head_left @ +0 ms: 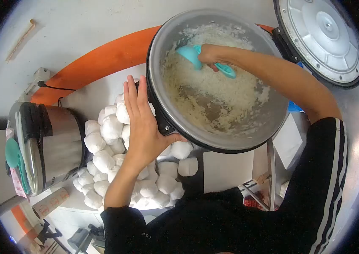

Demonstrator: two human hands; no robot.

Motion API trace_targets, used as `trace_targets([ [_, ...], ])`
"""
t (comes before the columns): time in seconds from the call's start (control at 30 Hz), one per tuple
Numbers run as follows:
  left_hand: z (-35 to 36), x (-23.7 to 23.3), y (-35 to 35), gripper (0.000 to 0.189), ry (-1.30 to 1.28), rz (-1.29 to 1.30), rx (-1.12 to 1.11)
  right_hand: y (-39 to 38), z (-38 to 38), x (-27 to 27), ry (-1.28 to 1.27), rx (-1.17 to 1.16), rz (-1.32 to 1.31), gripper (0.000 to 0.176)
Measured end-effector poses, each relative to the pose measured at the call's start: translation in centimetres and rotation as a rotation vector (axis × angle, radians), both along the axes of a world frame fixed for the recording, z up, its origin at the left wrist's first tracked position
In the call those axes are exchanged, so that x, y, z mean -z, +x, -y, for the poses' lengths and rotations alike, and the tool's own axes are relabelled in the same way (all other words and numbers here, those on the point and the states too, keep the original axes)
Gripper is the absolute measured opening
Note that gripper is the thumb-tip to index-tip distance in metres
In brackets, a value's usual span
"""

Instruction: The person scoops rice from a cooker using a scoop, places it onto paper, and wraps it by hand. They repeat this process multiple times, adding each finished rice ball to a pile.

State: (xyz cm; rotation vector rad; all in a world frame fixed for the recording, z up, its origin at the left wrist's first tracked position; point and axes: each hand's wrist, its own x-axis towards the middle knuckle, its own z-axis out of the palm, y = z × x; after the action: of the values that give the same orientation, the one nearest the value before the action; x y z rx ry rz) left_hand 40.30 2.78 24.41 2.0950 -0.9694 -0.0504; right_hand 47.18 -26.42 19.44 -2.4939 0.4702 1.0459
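Observation:
Inside a large rice cooker pot [166, 76] with cooked white rice [226, 91] over its bottom and wall, my right hand [210, 55] is closed around a turquoise rice scoop [189, 56]. The scoop's broad head points left, and its handle end shows below my fingers. My left hand [141, 112] presses flat on the pot's outer left side near a bracket, fingers stretched out and thumb apart along the lower rim. Below and beside that hand lies a heap of white wrapped round bundles [111, 129], whose contents are hidden.
The cooker's open lid [325, 25] stands at upper right. A second cooker [61, 139] sits at left, with a green paddle [14, 154] on its lid side. A white box [226, 171] is below the pot. A cord runs from a wall socket [40, 76].

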Motion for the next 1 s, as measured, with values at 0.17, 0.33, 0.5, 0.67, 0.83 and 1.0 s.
trace_targets([
  [0.17, -0.1, 0.0, -0.2, 0.138, 0.012, 0.018, 0.002, -2.2, -3.9, 1.4, 0.142, -0.048, -0.108, 0.023],
  [0.33, -0.1, 0.2, -0.6, 0.139, 0.009, 0.020, -0.012, -8.9, -7.7, -2.3, 0.149, -0.197, -0.345, 0.019],
  [0.5, -0.2, 0.3, -0.8, 0.140, -0.013, 0.026, -0.022, -9.9, -0.5, 0.1, 0.538, 0.070, -0.702, 0.010],
  [0.67, -0.2, 0.6, -0.4, 0.141, 0.009, 0.000, -0.023, -9.1, 3.7, 0.7, 0.560, 0.171, -0.726, 0.016],
  [0.83, 0.0, 0.5, -0.2, 0.142, 0.040, -0.030, -0.042, -14.2, -1.9, -3.9, -0.121, -0.364, 0.215, 0.027],
  [1.0, -0.1, 0.8, -0.2, 0.146, 0.040, -0.014, -0.065, -12.2, 2.9, -0.1, 0.087, -0.121, -0.401, 0.022],
])
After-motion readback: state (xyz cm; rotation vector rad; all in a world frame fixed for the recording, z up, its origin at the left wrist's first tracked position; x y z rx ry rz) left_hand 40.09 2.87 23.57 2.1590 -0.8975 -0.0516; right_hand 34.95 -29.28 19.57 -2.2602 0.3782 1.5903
